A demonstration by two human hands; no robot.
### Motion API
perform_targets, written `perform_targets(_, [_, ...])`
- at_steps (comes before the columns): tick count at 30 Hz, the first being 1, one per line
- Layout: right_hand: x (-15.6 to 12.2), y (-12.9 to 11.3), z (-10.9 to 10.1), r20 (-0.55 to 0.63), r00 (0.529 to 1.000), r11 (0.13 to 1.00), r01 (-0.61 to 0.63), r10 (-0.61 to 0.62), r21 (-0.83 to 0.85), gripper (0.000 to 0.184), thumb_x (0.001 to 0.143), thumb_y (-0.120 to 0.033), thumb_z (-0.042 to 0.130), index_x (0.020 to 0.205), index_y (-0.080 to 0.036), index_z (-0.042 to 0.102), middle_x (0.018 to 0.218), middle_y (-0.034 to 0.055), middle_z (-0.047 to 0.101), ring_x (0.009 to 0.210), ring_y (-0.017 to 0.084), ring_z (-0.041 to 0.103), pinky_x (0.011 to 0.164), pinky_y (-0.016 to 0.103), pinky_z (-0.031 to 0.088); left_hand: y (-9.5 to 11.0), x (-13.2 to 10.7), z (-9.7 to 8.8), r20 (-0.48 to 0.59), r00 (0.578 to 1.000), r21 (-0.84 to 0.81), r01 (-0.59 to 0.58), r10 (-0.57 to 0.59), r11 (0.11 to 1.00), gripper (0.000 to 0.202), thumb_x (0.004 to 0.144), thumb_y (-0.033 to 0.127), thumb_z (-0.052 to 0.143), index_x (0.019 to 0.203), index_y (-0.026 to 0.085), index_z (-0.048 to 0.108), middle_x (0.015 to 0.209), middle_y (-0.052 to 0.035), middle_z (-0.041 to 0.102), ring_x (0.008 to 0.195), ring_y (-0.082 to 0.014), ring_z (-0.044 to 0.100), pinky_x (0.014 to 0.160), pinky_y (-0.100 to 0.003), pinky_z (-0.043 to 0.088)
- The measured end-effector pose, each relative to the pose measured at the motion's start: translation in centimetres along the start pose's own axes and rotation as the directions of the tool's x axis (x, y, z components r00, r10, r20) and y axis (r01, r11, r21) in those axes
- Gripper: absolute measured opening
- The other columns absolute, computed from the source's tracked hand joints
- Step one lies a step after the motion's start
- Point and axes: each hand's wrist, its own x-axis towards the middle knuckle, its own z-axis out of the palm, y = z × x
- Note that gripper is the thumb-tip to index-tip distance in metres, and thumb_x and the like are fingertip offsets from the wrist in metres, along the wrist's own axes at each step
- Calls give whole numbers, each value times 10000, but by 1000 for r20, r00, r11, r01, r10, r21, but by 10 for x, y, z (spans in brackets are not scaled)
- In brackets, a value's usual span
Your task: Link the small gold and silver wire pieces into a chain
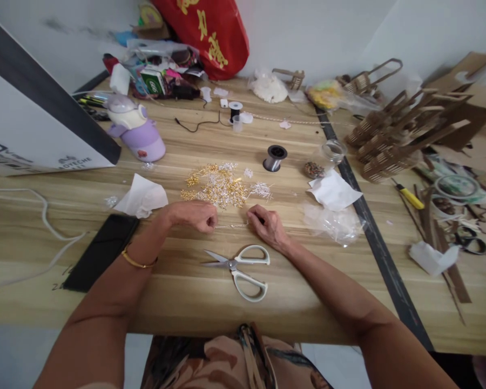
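Note:
A thin beaded strand (231, 226) stretches low over the wooden table between my two hands. My left hand (198, 215) is closed on its left end, fingers curled down. The right end is pinched between the thumb and fingers of my right hand (267, 222). Just beyond them lies a loose pile of gold and silver beads (222, 186), with a small bundle of white sticks (261, 190) at its right. Scissors (237, 265) with white handles rest on the table nearer to me, blades slightly apart and pointing left.
A spool of wire (274, 158) stands behind the beads. Left are a black phone-like slab (101, 253), crumpled white paper (142, 197) and a purple bottle (140, 132). Right are a clear plastic bag (334, 224), a yellow cutter (409, 194) and several small woven baskets (389, 140).

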Motion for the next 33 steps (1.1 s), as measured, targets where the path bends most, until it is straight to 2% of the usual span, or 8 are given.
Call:
perform_targets(4, [1, 0, 0, 3, 1000, 1000, -2, 2, 5, 221, 918, -302, 437, 816, -165, 576, 566, -24, 502, 495, 93, 438, 524, 197, 344, 2, 5, -2, -21, 999, 38, 35, -34, 999, 133, 706, 157, 555, 640, 141, 670, 559, 23, 595, 506, -76, 446, 518, -195, 292])
perform_targets(6, [1, 0, 0, -2, 1000, 1000, -4, 4, 5, 224, 919, -307, 440, 818, -162, 579, 565, -24, 502, 497, 92, 435, 522, 197, 341, 4, 13, 3, -143, 989, -42, 40, -45, 998, 156, 747, 195, 564, 784, 149, 709, 679, 0, 668, 599, -92, 539, 582, -189, 360])
perform_targets(8, [1, 1, 0, -6, 1000, 1000, -8, 8, 13, 231, 921, -314, 441, 823, -161, 582, 565, -23, 509, 498, 91, 432, 517, 196, 338, 7, 24, 12, -323, 943, -214, 15, -85, 977, 241, 775, 223, 574, 961, 140, 702, 870, -53, 714, 731, -122, 608, 661, -213, 431])
perform_targets(10, [1, 1, -1, -6, 1000, 999, -11, 12, 31, 240, 925, -325, 439, 829, -160, 586, 572, -19, 527, 497, 91, 431, 514, 195, 340, 10, 37, 24, -378, 909, -447, -11, -178, 894, 369, 786, 222, 578, 1137, 121, 629, 1023, -109, 702, 740, -127, 632, 651, -233, 473])
perform_targets(13, [1, 0, -2, 0, 1000, 997, -9, 9, 71, 244, 930, -333, 437, 857, -159, 591, 621, -1, 586, 505, 91, 453, 519, 198, 358, 14, 52, 41, -355, 905, -725, -110, -233, 679, 420, 789, 199, 584, 1197, 103, 558, 1167, -171, 643, 683, -111, 645, 567, -225, 492])
perform_targets(16, [1, -1, -2, 13, 1000, 994, -6, 5, 109, 236, 935, -328, 436, 876, -160, 590, 667, 16, 628, 532, 96, 494, 543, 202, 386, 18, 58, 51, -345, 911, -826, -179, -228, 534, 404, 769, 191, 633, 1151, 88, 550, 1023, -148, 689, 658, -110, 652, 543, -207, 492])
perform_targets(20, [1, -1, -2, 9, 1000, 992, -20, 19, 123, 246, 935, -349, 438, 855, -165, 582, 654, 14, 622, 531, 99, 503, 531, 202, 391, 20, 60, 55, -316, 908, -872, -162, -277, 462, 328, 715, 184, 711, 995, 93, 566, 728, -44, 689, 586, -109, 647, 519, -192, 482])
perform_targets(33, [0, -1, 0, -5, 1000, 993, -22, 23, 114, 243, 932, -366, 442, 830, -173, 549, 602, -9, 571, 493, 89, 468, 491, 197, 353, 15, 63, 60, -269, 899, -861, -63, -345, 505, 138, 753, 213, 690, 761, 100, 610, 566, -2, 639, 491, -87, 611, 472, -169, 468])
